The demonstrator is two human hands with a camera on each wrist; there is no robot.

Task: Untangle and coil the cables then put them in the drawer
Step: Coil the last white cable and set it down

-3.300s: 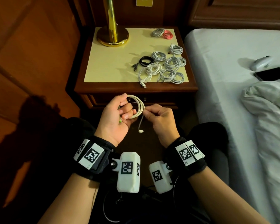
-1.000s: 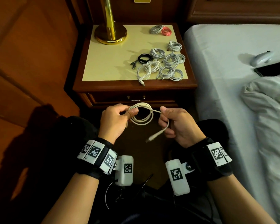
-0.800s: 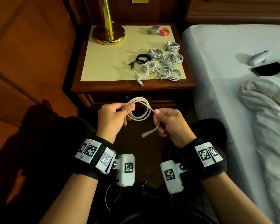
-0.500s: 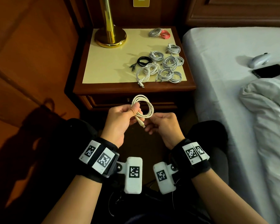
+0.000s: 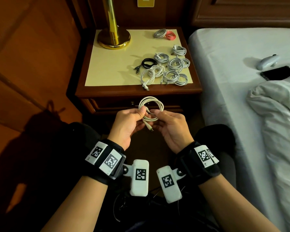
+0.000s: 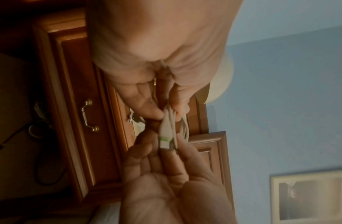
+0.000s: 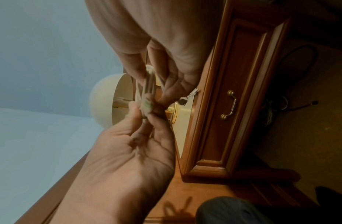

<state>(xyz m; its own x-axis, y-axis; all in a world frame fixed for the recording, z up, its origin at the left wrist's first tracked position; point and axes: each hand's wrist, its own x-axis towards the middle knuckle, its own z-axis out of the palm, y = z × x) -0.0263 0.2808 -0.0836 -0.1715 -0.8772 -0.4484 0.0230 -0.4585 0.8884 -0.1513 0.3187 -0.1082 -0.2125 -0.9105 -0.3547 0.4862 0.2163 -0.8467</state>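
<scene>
A white cable [image 5: 151, 109] is wound into a small coil in front of the shut drawer [image 5: 117, 104] of the nightstand. My left hand [image 5: 143, 113] pinches the coil's left side between thumb and fingers [image 6: 147, 110]. My right hand [image 5: 155, 114] pinches the coil from the right, its fingers [image 7: 172, 89] closed on the strands. One connector [image 5: 150, 128] hangs below the coil; its green-ringed plug [image 6: 164, 137] lies against the right hand's fingertips. Several coiled white cables [image 5: 174, 69], a black one [image 5: 147, 62] and a red one [image 5: 170, 35] lie on the nightstand top [image 5: 110, 69].
A brass lamp base [image 5: 114, 39] stands at the nightstand's back left. The bed [image 5: 233, 52] at the right carries a phone [image 5: 278, 72], a white controller [image 5: 267, 61] and a rumpled duvet [image 5: 278, 106]. The drawer has a metal handle [image 7: 230, 104]. Loose cords [image 6: 37, 133] lie on the floor.
A second ago my right hand held the loose tail away from the coil. The tail is now wound in, and both hands have come together on the coil.
</scene>
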